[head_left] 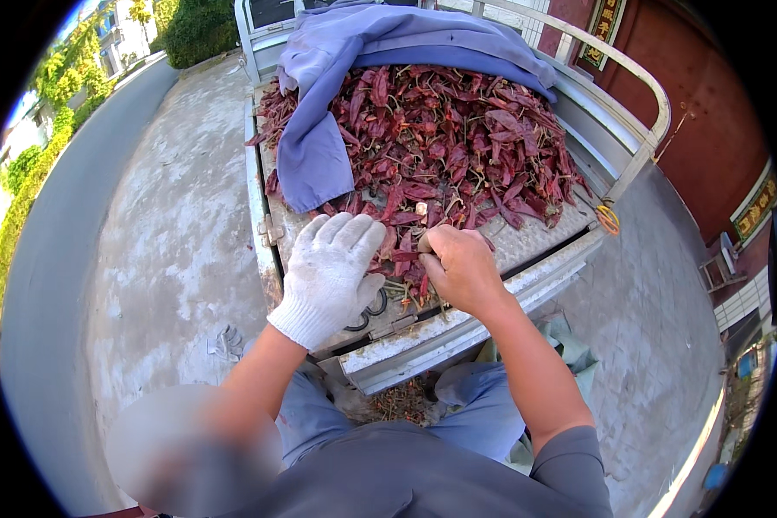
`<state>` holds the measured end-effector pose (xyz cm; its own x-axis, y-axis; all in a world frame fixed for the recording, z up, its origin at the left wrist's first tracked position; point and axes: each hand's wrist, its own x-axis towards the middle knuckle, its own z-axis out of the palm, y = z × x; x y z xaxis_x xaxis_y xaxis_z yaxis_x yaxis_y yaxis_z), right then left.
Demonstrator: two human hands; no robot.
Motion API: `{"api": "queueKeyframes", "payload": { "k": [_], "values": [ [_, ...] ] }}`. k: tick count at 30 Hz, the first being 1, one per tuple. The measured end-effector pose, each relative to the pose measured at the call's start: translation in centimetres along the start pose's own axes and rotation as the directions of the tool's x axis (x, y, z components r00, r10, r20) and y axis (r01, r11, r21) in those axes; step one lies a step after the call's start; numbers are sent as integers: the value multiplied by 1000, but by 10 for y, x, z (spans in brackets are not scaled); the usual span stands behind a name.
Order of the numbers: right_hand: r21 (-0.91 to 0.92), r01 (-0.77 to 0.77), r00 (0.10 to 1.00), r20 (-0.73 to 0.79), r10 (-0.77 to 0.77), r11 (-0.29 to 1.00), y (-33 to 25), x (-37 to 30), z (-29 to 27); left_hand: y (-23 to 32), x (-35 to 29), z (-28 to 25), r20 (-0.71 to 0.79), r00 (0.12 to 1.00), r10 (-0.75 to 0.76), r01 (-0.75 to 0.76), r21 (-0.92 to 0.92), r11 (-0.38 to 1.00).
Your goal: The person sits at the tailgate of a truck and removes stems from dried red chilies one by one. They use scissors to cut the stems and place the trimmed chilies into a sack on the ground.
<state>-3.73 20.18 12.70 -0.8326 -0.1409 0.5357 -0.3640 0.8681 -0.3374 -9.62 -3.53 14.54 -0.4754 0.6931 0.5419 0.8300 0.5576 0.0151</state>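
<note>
A large heap of dried red chillies [440, 142] covers the bed of a small truck. My left hand [330, 263], in a white knitted glove, lies palm down at the heap's near edge, its fingers stretched out and the thumb apart. Whatever is under the palm stays hidden. Bare, my right hand [464, 266] is closed in a pinch at the same edge, just right of the glove. Its fingertips hide what they hold, if anything. The black handles of scissors [367, 312] show beside my left thumb, the blades out of sight. Loose stems and chillies lie between my hands.
A blue-purple cloth [319, 155] drapes over the heap's back and left side. Metal rails [660, 108] border the bed; its near flap [475, 332] hangs before my knees. Stems [401, 404] are piled below. A spare glove [226, 344] lies on the ground, green sheeting [570, 354] at right.
</note>
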Motion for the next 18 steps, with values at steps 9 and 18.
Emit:
{"api": "queueKeyframes", "payload": {
  "k": [9,18],
  "values": [
    [44,-27,873,488,2,999,-41,-31,-20,16,-28,8,300,926,228,-228,-35,973],
    [171,-57,707,703,-81,984,-53,-39,-10,21,-37,-1,443,826,347,-325,-129,937]
  ]
}}
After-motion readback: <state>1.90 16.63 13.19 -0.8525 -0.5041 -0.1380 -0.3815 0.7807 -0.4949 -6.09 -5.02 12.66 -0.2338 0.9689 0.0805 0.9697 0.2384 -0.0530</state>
